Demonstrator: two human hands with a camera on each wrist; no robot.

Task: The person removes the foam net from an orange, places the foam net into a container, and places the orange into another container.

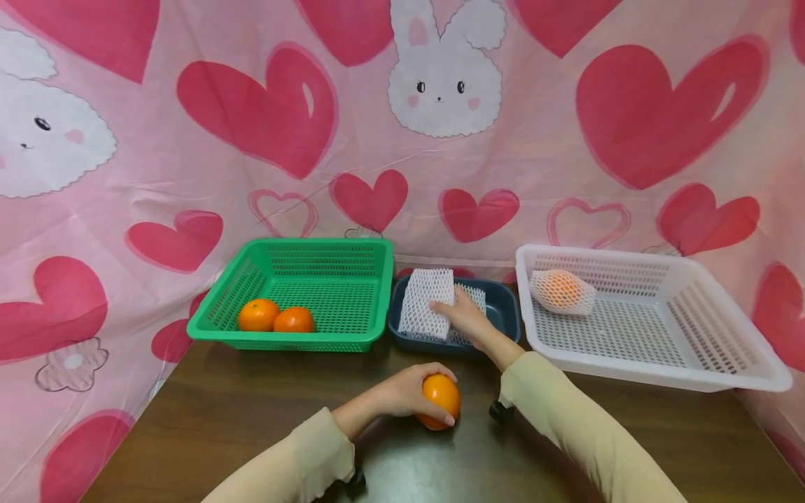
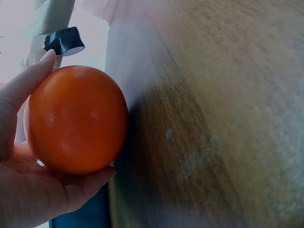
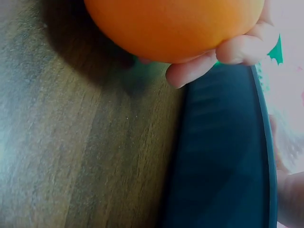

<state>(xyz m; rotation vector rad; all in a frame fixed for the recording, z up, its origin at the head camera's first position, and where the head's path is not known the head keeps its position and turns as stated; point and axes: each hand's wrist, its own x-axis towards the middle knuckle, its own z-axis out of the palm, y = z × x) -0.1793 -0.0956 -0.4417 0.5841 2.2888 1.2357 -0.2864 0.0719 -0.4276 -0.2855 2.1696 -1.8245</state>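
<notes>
My left hand (image 1: 405, 391) curls round an orange (image 1: 442, 399) low over the table, thumb on the near side and fingers over the far side. The same orange (image 2: 78, 118) fills much of the left wrist view, gripped between thumb and fingers. My right hand (image 1: 467, 316) pinches a white foam net sleeve (image 1: 425, 304), its thumb in front and its other fingers mostly hidden behind. The sleeve stands up over a dark blue tray (image 1: 503, 307), where more white netting (image 1: 473, 296) lies. In the right wrist view, only part of my right hand (image 3: 290, 197) shows at the edge.
To the left, a green basket (image 1: 327, 335) holds two oranges (image 1: 294, 320). A white basket (image 1: 635, 367) stands at the right, with a net-wrapped orange (image 1: 562, 290) inside. Behind the containers hangs a pink cloth (image 1: 534, 154) with hearts. The wooden table (image 1: 251, 405) extends toward me.
</notes>
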